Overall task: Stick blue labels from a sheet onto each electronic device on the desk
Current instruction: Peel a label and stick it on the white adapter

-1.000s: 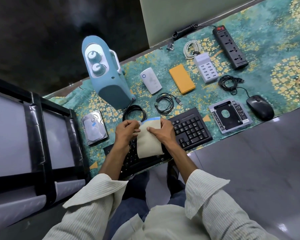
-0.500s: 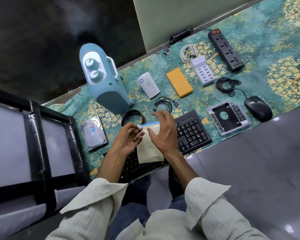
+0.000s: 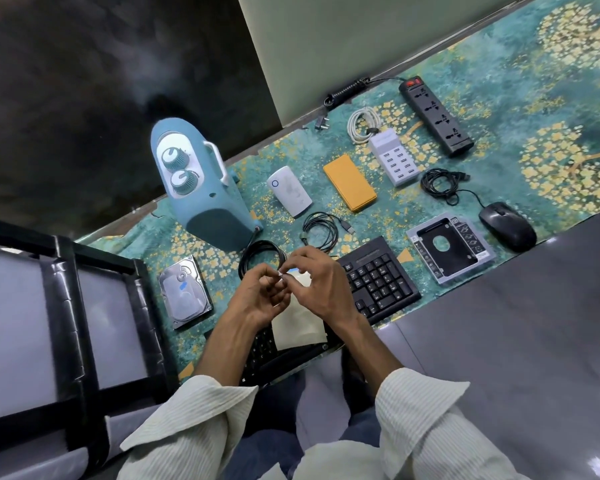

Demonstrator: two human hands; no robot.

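A person's two hands meet at the centre of the frame over a black keyboard (image 3: pixel 378 282), working a cream label sheet (image 3: pixel 298 323) that lies across the keys below the wrists. A strip of blue shows at its top edge. The left hand (image 3: pixel 260 296) has its fingers curled against the sheet's left side and grips it. The right hand (image 3: pixel 321 287) pinches thumb and forefinger at the upper corner, where the fingertips of both hands touch. Whether a label has come free there is too small to tell. To the left of centre a hard drive (image 3: pixel 184 292) already carries a blue label (image 3: pixel 183 285). No label shows on the blue heater (image 3: pixel 201 188), white plug-in unit (image 3: pixel 289 190), orange power bank (image 3: pixel 350 187), charging hub (image 3: pixel 394 161), power strip (image 3: pixel 435 116), drive caddy (image 3: pixel 449 249) and mouse (image 3: pixel 506 226), spread across the patterned bench (image 3: pixel 534 98) towards the upper right. The labels are probably feather-light, thin and limp, apt to curl and cling to skin, so each is likely best lifted by one corner with the fingertips while the other hand steadies the flimsy sheet. The sticky face should be kept clear until the label is pressed down on a flat, smooth patch of casing.
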